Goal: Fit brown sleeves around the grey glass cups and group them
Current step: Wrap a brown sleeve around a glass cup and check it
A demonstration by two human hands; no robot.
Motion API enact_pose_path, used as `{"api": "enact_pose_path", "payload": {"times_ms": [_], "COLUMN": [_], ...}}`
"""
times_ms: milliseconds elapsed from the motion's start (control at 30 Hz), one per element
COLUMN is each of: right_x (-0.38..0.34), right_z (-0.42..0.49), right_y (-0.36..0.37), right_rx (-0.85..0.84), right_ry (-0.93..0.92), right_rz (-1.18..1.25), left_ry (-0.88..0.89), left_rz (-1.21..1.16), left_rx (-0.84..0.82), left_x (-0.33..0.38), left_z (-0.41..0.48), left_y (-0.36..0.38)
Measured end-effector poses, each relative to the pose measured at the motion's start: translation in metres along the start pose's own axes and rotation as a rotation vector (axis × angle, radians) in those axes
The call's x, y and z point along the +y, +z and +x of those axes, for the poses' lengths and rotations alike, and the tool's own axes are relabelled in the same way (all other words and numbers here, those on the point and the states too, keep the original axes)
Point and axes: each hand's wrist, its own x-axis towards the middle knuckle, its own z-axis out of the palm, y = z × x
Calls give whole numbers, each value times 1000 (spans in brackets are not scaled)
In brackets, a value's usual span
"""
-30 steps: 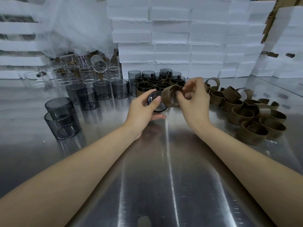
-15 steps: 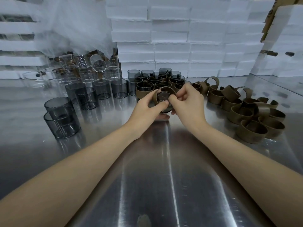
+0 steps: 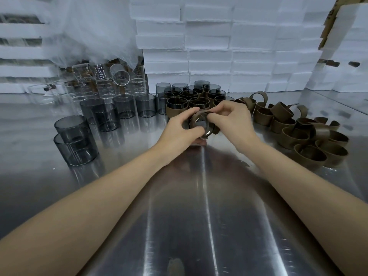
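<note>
Cup (image 3: 199, 124) on its side low over the table (image 3: 199, 216), sleeve (image 3: 214, 131) partly round it
The left hand (image 3: 179, 126) curls round the cup's body while the right hand (image 3: 229, 116) pinches the sleeve at its edge, just in front of the sleeved group (image 3: 191, 98). Best to hold the cup steady, work the sleeve on evenly so it does not skew, and avoid squeezing the glass

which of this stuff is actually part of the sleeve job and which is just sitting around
In the job:
held cup
sleeve going round it
left hand, right hand
bare grey cups
sleeved cups
loose sleeves

Lying about:
clear glasses
foam blocks
plastic sheet
</note>
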Motion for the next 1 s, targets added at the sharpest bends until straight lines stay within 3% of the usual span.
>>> {"api": "enact_pose_path", "payload": {"times_ms": [300, 467, 633, 733, 800, 933, 1000], "right_x": [-2, 1, 13, 17, 17, 15, 15], "right_z": [7, 9, 7, 5, 4, 6, 3], "right_y": [-12, -20, -12, -9, -10, -12, -11], "right_rx": [-124, -143, -235, -445, -539, -441, -489], "right_ry": [-4, 9, 131, 297, 333, 337, 327], "right_rz": [-60, -2, 236, 518, 563, 620, 595], "left_ry": [14, 19, 12, -4, -19, -83, -80], "left_rz": [150, 107, 58, 32, 41, -55, -62], "left_rx": [-60, -86, -104, -81, -44, 4, -4], "left_x": [6, 5, 3, 3, 3, 3, 2], "left_z": [0, 0, -1, -4, -3, 2, 3], "left_y": [-4, -2, -7, -9, -10, -14, -15]}}
